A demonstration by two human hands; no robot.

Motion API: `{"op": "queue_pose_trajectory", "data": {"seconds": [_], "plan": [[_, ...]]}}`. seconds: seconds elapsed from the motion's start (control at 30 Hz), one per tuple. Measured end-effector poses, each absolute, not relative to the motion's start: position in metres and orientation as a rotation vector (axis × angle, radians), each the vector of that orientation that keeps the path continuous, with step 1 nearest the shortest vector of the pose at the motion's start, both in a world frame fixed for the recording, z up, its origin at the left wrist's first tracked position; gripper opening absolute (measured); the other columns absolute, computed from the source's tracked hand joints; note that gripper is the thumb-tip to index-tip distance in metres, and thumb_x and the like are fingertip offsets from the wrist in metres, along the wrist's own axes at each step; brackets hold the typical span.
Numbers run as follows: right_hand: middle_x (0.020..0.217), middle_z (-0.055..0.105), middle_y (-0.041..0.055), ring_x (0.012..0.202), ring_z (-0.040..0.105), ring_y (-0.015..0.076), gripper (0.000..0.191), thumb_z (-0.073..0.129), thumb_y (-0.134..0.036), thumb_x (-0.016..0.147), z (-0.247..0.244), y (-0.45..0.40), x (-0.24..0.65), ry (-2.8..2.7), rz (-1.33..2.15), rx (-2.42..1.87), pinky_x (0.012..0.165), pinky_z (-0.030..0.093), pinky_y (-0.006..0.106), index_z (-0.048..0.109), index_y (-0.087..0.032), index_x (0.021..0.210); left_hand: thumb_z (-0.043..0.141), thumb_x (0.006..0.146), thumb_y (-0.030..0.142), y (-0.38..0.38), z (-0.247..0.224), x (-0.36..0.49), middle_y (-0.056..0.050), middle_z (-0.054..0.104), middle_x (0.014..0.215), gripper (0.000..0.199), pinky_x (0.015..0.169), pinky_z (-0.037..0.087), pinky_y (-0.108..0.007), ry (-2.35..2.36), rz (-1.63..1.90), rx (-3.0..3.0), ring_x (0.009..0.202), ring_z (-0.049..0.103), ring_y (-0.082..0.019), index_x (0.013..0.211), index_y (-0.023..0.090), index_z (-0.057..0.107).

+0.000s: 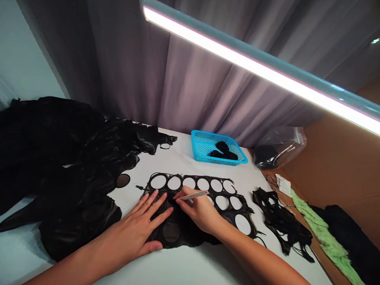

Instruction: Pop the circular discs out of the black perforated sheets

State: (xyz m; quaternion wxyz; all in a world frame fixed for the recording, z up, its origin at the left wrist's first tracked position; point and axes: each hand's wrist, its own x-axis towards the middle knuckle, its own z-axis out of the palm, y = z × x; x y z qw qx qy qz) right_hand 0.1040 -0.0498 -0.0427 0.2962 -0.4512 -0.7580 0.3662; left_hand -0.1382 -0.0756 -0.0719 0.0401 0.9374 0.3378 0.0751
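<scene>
A black sheet (192, 233) with rows of round cut-outs lies on the white table (124, 273). White shows through several of the holes; at its lower left, dark discs are still in place. My left hand (142, 225) rests flat on the sheet's left side with its fingers spread. Pinched in my right hand (200, 209) is a slim pale tool (194, 195), held like a pen, its lower end at the sheet's middle. The tool's very tip is too small to make out.
A blue basket (219, 160) holding black pieces stands behind. Piled black material (74, 158) covers the left side, near a loose dark disc (122, 181). Black scraps (282, 221), green cloth (323, 241) and a clear bag (279, 148) are at right. A lamp (252, 65) hangs above.
</scene>
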Motion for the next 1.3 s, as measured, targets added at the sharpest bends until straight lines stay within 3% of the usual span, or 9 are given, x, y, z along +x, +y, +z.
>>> {"op": "queue_pose_trajectory", "data": {"seconds": [0.23,0.7,0.93,1.1,1.17,1.3], "plan": [[0.097,0.067,0.001,0.087,0.06,0.0157,0.013,0.06,-0.017,0.091,-0.045,-0.051,0.108,-2.055,1.106,-1.108,0.077,0.045,0.028,0.057,-0.021,0.079,0.053,0.091,0.063,-0.081,-0.072,-0.144,-0.004,0.019,0.164,0.07,0.115,0.028,-0.057,1.04,0.261,2.851,0.148,0.02,-0.039,0.152,0.042,0.027],[0.097,0.062,0.0005,0.088,0.058,0.0155,0.017,0.062,-0.016,0.091,-0.046,-0.052,0.105,-2.126,1.023,-1.093,0.078,0.045,0.028,0.051,-0.021,0.079,0.058,0.089,0.061,-0.08,-0.073,-0.144,-0.005,0.016,0.165,0.071,0.113,0.027,-0.062,1.008,0.262,2.824,0.147,0.02,-0.041,0.151,0.044,0.029],[0.099,0.064,0.0095,0.091,0.056,0.0229,0.009,0.052,-0.012,0.092,-0.055,-0.065,0.099,-2.51,0.464,-1.041,0.08,0.047,0.034,0.054,-0.02,0.089,0.06,0.089,0.059,-0.08,-0.073,-0.143,-0.006,0.017,0.164,0.074,0.113,0.028,-0.062,1.0,0.266,2.818,0.147,0.019,-0.042,0.152,0.042,0.027],[0.086,0.064,0.0076,0.078,0.058,0.0219,0.016,0.042,-0.02,0.097,-0.037,-0.02,0.13,-2.026,0.162,-1.377,0.071,0.045,0.033,0.055,-0.021,0.088,0.056,0.09,0.061,-0.08,-0.067,-0.141,-0.008,0.022,0.163,0.071,0.112,0.029,-0.062,1.007,0.218,2.821,0.146,0.024,-0.042,0.152,0.045,0.025],[0.088,0.067,0.0068,0.076,0.06,0.0205,0.014,0.045,-0.023,0.097,-0.028,-0.008,0.13,-1.926,0.221,-1.401,0.07,0.045,0.031,0.055,-0.022,0.087,0.055,0.09,0.063,-0.083,-0.068,-0.144,-0.008,0.023,0.163,0.073,0.112,0.031,-0.059,1.037,0.275,2.836,0.146,0.025,-0.04,0.153,0.042,0.024],[0.084,0.068,0.0031,0.073,0.061,0.0177,0.01,0.051,-0.019,0.095,-0.03,-0.016,0.092,-2.07,0.544,-1.219,0.068,0.045,0.028,0.058,-0.022,0.089,0.054,0.092,0.06,-0.091,-0.075,-0.161,-0.013,0.036,0.157,0.076,0.113,0.036,-0.05,1.226,0.396,2.877,0.142,0.037,-0.035,0.155,0.027,0.028]]}}
